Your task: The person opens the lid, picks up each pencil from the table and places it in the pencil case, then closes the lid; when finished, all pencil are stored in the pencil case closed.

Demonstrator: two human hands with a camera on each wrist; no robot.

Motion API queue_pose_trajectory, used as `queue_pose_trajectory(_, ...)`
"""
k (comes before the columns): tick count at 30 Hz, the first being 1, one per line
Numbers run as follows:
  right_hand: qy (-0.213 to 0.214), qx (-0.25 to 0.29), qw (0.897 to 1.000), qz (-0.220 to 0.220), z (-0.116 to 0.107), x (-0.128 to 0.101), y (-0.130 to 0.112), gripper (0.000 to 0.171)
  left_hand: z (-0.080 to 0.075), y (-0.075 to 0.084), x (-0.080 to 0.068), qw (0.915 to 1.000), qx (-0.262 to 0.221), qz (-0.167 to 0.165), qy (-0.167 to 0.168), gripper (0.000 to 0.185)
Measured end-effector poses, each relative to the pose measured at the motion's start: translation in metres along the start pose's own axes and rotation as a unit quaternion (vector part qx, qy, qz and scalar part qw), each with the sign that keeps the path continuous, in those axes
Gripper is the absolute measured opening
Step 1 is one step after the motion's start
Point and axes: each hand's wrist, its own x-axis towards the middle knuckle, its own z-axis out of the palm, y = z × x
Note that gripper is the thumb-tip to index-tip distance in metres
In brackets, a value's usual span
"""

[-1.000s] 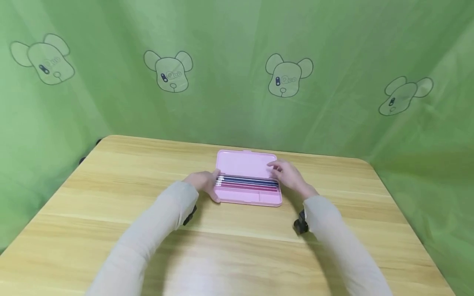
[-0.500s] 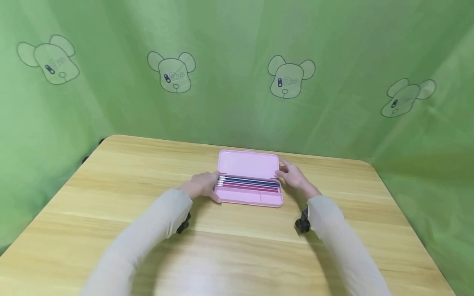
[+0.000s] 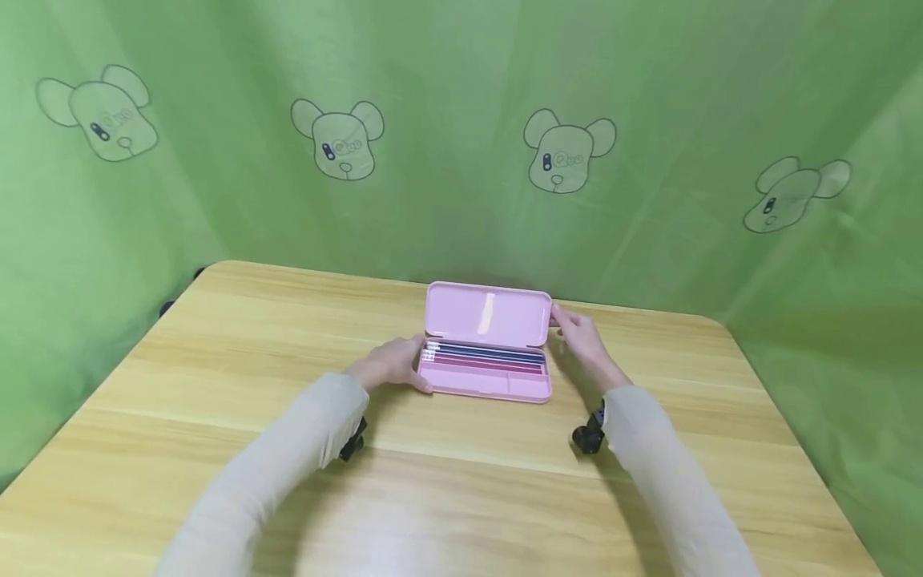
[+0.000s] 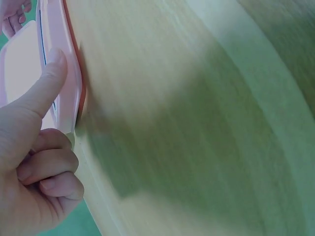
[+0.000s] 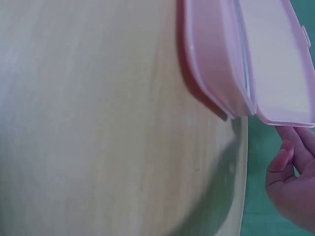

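A pink pencil case (image 3: 465, 383) lies with its lid (image 3: 461, 312) raised and leaning back. Several pencils (image 3: 486, 357), dark blue and magenta with white ends, lie in its long rear compartment. My left hand (image 3: 392, 362) holds the left end of the base. In the left wrist view the thumb (image 4: 44, 83) presses along the case's end while the other fingers curl beside it. At the lid's right edge is my right hand (image 3: 586, 336). The right wrist view shows its fingers (image 5: 300, 145) reaching behind the lid, with the thumb bent and off the lid.
The case stands near the back of a wood-grain table (image 3: 461, 497). Behind the table hangs a green curtain (image 3: 447, 200) with printed bear faces. Black wrist cameras sit under both sleeves, the right camera (image 3: 589, 437) showing plainly.
My right hand has moved from over the lid to its right edge and behind it. The lid has tilted up from lying nearly flat. My left hand stays at the case's left end.
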Motion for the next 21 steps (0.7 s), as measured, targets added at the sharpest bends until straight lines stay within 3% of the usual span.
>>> queue_pose_trajectory(5, 0.011, 0.006, 1.0, 0.004, -0.003, -0.003, -0.006, 0.071, -0.001, -0.003, -0.002, 0.9999, -0.011, 0.011, 0.001, 0.089)
queue_pose_trajectory(9, -0.003, -0.022, 1.0, 0.002, -0.007, -0.009, -0.009, 0.071, -0.001, -0.005, -0.003, 0.9995, -0.017, 0.025, 0.007, 0.089)
queue_pose_trajectory(16, -0.063, -0.07, 0.994, -0.056, -0.02, -0.026, -0.006, 0.053, 0.001, -0.012, -0.004, 0.9983, -0.026, 0.045, 0.027, 0.094)
queue_pose_trajectory(21, -0.128, -0.104, 0.982, -0.087, -0.026, -0.039, 0.001, 0.047, -0.005, -0.018, -0.006, 0.9907, -0.101, 0.082, 0.038, 0.104)
